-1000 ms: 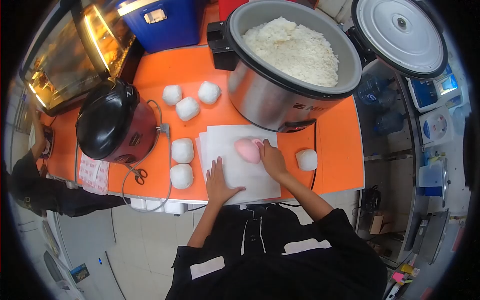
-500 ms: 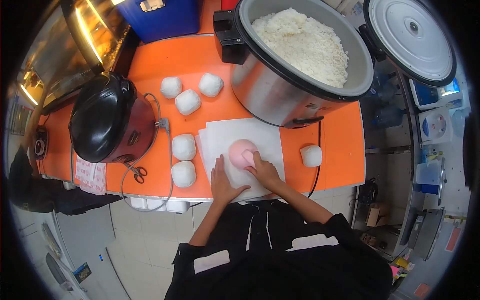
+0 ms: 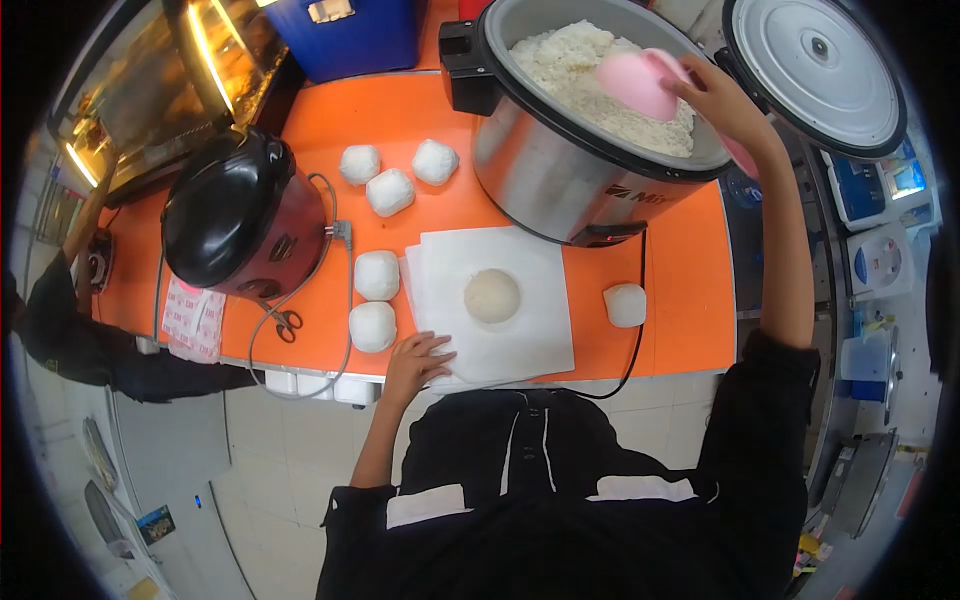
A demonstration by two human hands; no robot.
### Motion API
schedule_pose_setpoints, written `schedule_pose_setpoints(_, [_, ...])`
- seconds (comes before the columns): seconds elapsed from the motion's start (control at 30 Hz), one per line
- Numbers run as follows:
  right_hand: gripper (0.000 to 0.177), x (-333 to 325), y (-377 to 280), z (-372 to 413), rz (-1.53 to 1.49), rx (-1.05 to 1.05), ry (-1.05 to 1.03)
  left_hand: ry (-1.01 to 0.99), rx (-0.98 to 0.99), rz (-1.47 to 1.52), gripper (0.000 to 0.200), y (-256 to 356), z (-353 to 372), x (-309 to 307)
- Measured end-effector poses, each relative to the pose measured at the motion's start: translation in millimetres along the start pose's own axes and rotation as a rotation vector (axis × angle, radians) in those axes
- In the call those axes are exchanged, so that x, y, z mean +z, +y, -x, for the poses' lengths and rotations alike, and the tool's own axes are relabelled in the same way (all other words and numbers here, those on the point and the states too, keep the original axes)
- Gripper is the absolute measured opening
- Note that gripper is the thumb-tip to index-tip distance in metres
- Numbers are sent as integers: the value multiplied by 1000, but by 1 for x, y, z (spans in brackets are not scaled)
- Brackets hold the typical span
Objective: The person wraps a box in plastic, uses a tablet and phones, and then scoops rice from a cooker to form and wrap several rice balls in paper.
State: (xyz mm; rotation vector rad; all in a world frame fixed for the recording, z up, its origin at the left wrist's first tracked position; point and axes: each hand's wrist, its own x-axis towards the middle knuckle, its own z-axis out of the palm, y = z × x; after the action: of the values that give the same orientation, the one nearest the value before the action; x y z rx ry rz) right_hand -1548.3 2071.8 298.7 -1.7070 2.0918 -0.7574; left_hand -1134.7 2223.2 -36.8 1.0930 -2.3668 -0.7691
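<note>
A pink bowl (image 3: 640, 84) is in my right hand (image 3: 712, 98), its fingers closed on the near side, tilted over the white rice (image 3: 572, 62) in the large steel rice cooker (image 3: 530, 165). Another bit of pink (image 3: 741, 157) shows below my right wrist at the cooker's rim. My left hand (image 3: 413, 366) rests with fingers apart on the lower left corner of stacked white paper sheets (image 3: 530, 345). On the sheets sits a smooth round dome of rice (image 3: 492, 296).
Several white paper-wrapped balls (image 3: 376, 276) lie left of the sheets, and one wrapped ball (image 3: 625, 305) lies right. A smaller red-and-black cooker (image 3: 225, 225), a plug cable (image 3: 341, 232) and scissors (image 3: 288, 325) are further left. At the left edge stands another person (image 3: 60, 330).
My right hand has lifted the pink bowl off the paper and carried it up and right to the cooker, uncovering the rice dome. My left hand has shifted to the paper's lower left corner.
</note>
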Motion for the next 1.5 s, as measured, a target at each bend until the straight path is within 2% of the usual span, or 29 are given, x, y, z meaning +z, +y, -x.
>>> schedule_pose_setpoints(0.07, [30,9,38,-38,686,-580,238,15,10,-33,31,-4,5,9])
schedule_pose_setpoints(0.1, [30,19,23,-27,680,-589,227,45,9,-23,28,-7,4,14])
schedule_pose_setpoints(0.17, [25,55,-30,35,413,-793,553,61,-7,-14,25,-8,7,17])
schedule_pose_setpoints(0.2, [23,98,-15,65,368,-1008,587,87,-11,-32,23,-5,7,17])
schedule_pose_setpoints(0.23, [28,150,7,98,745,-932,369,115,-11,-49,20,-1,5,16])
schedule_pose_setpoints(0.27, [31,190,16,141,259,-1091,200,138,-7,-52,12,6,2,12])
schedule_pose_setpoints(0.3, [37,226,21,179,-24,-1030,-76,139,-12,-51,12,9,-1,11])
schedule_pose_setpoints(0.37, [49,268,35,223,80,-797,-300,162,-48,-27,16,12,-7,8])
schedule_pose_setpoints(0.43, [43,299,62,231,123,-706,-255,237,-17,-64,27,29,-6,-3])
schedule_pose_setpoints(0.5, [32,312,84,230,70,-442,-318,313,17,-107,39,32,-2,0])
schedule_pose_setpoints(0.53, [32,313,81,231,67,-442,-315,374,95,-88,55,27,-2,7])
schedule_pose_setpoints(0.57, [29,315,77,236,-117,-312,-210,434,173,-67,71,21,0,15])
schedule_pose_setpoints(0.6, [27,315,75,240,-300,-180,-105,433,174,-68,71,25,-8,15])
schedule_pose_setpoints(0.63, [27,320,80,244,-302,-177,-105,418,9,-46,73,30,-22,15])
schedule_pose_setpoints(0.67, [24,327,88,249,-234,-343,-114,400,-159,-23,76,33,-30,14])
schedule_pose_setpoints(0.7, [21,331,95,254,-165,-509,-122,397,-161,-23,76,27,-31,20])
schedule_pose_setpoints(0.77, [22,329,101,270,-82,-582,-151,273,-347,3,68,10,-34,36])
schedule_pose_setpoints(0.9, [22,329,107,295,-59,-714,-269,217,-334,-110,63,23,-35,26])
schedule_pose_setpoints(1.0, [31,309,112,299,-11,-643,-313,185,-174,-162,60,29,-21,8])
schedule_pose_setpoints(1.07, [34,286,125,302,12,-460,-302,-179,320,-247,43,19,-1,-5])
schedule_pose_setpoints(1.2, [20,248,161,293,-76,-323,-295,-222,281,49,29,16,18,-17])
schedule_pose_setpoints(1.23, [20,249,163,289,-74,-321,-297,-130,97,238,18,13,22,-11])
schedule_pose_setpoints(1.27, [13,253,167,282,-350,-73,-299,-34,-88,423,8,10,24,-5])
schedule_pose_setpoints(1.3, [9,259,169,275,-623,180,-295,-33,-87,424,8,11,22,0])
schedule_pose_setpoints(1.33, [14,269,168,267,-631,64,-109,131,-304,522,5,13,15,6])
schedule_pose_setpoints(1.37, [14,278,166,259,-631,63,-109,298,-523,615,11,15,7,12])
schedule_pose_setpoints(1.4, [16,286,164,251,-647,180,-49,291,-629,611,25,14,-4,16])
schedule_pose_setpoints(1.47, [18,289,151,234,-663,291,14,377,-643,427,26,13,-25,24])
schedule_pose_setpoints(1.5, [19,282,141,227,-373,311,-40,455,-657,246,27,19,-34,24])
